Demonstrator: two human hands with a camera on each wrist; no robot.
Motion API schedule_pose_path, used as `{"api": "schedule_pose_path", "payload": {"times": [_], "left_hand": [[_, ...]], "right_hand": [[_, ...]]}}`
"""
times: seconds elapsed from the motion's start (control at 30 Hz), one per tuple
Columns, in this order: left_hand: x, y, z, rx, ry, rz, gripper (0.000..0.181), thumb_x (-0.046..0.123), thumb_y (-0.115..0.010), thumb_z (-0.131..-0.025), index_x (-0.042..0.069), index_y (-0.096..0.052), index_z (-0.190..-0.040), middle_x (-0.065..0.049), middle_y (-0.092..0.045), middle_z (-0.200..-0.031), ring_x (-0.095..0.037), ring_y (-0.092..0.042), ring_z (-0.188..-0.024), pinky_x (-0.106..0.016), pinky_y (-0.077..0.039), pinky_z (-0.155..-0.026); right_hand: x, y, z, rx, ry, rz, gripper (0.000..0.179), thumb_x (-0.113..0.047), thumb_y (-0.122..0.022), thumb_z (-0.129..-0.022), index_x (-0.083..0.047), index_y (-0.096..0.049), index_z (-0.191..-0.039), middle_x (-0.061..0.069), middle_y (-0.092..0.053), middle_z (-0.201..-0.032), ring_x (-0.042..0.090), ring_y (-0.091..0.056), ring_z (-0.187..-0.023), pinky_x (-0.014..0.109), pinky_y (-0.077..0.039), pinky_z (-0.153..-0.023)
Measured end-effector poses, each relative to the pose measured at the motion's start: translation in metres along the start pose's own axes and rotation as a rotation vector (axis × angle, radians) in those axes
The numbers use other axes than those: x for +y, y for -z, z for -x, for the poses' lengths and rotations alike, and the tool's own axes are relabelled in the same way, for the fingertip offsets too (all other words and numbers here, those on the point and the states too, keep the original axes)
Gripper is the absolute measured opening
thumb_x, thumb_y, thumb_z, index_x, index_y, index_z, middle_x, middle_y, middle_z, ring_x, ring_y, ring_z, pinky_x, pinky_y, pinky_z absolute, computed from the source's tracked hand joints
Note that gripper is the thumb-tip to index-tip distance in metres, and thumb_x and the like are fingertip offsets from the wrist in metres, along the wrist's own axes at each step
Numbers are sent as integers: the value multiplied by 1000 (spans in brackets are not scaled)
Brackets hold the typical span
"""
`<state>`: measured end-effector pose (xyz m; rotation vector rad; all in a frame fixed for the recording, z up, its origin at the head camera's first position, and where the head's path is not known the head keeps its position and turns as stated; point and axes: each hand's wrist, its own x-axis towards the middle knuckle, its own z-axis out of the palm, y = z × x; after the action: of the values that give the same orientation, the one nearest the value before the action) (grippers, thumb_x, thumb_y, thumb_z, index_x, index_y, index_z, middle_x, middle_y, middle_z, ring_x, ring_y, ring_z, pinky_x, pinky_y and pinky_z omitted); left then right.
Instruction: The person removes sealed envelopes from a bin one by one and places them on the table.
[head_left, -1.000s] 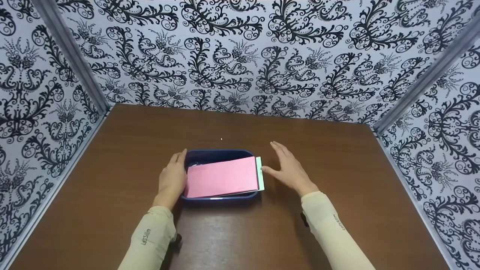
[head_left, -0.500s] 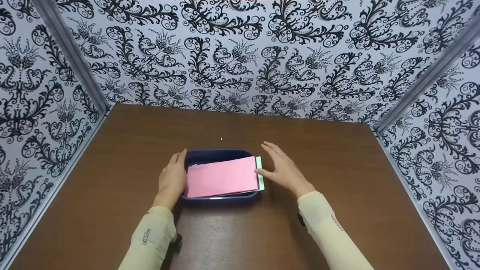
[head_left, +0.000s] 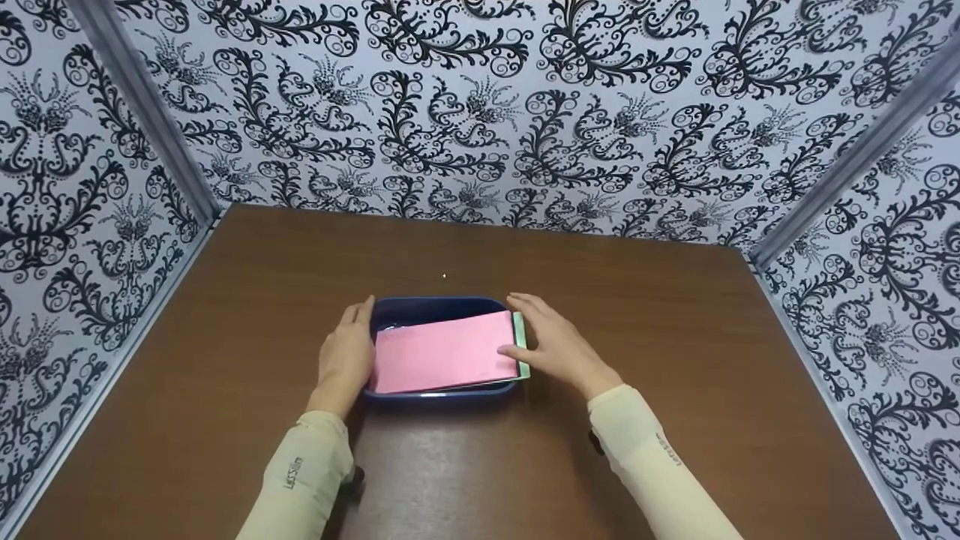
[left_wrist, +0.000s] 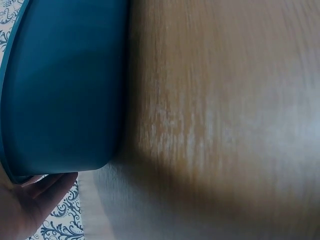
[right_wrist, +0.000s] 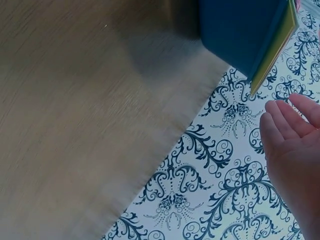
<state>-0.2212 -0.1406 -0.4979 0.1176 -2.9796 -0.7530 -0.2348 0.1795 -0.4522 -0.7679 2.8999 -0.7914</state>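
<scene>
A blue plastic basin [head_left: 442,396] stands on the brown table. A pink notebook [head_left: 442,352] lies slanted in it, its right end raised over the rim. From under it the edge of a light green notebook [head_left: 523,360] sticks out past the basin's right end. My left hand [head_left: 346,356] rests against the basin's left end; in the left wrist view its straight fingers [left_wrist: 52,190] lie along the outer wall. My right hand [head_left: 555,345] is at the right end, thumb over the pink notebook's edge, fingers extended. A gap shows between its fingers [right_wrist: 287,120] and the notebooks in the right wrist view.
Brown wood table [head_left: 637,300] surrounds the basin. Patterned black-and-white panels [head_left: 465,112] enclose the back and both sides, with grey posts [head_left: 146,112] at the corners. A small white speck [head_left: 444,276] lies behind the basin.
My right hand has moved left toward the basin, its thumb passing from beside the green edge to over the pink notebook. My left hand, the basin and the notebooks stay put.
</scene>
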Motion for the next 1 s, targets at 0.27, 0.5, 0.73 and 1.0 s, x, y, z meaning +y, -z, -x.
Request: {"api": "schedule_pose_path", "payload": {"times": [0.27, 0.5, 0.73, 1.0], "left_hand": [[1, 1, 0, -6, 4, -4, 60, -1, -41, -98, 13, -33, -156, -20, -43, -152, -50, -65, -106, -59, -52, -94], [1, -1, 1, 3, 4, -9, 59, 0, -43, -98, 12, -34, -156, -20, -44, -151, -47, -66, -104, -58, -53, -95], [1, -1, 1, -4, 13, -1, 60, -1, -43, -98, 12, -33, -156, -20, -43, -152, -48, -65, -106, -58, -52, -96], [1, -1, 1, 5, 3, -4, 60, 0, -44, -97, 12, -34, -156, -20, -44, -151, -48, -66, -103, -59, -53, -93]], "right_hand": [[-5, -1, 0, -18, 36, 19, 78, -40, -76, -86, -8, -45, -150, 8, -47, -154, 27, -43, -144, 45, -36, -119], [-5, -5, 2, -60, 56, 50, 86, -44, -79, -82, -7, -43, -151, 9, -42, -157, 29, -39, -146, 46, -32, -121], [-6, -6, 2, -99, 34, 59, 90, -45, -80, -80, -8, -41, -152, 9, -39, -159, 29, -35, -148, 47, -30, -123], [-5, -6, 4, -114, 57, 80, 93, -45, -83, -77, -9, -40, -152, 11, -38, -159, 30, -32, -149, 47, -30, -122]]}}
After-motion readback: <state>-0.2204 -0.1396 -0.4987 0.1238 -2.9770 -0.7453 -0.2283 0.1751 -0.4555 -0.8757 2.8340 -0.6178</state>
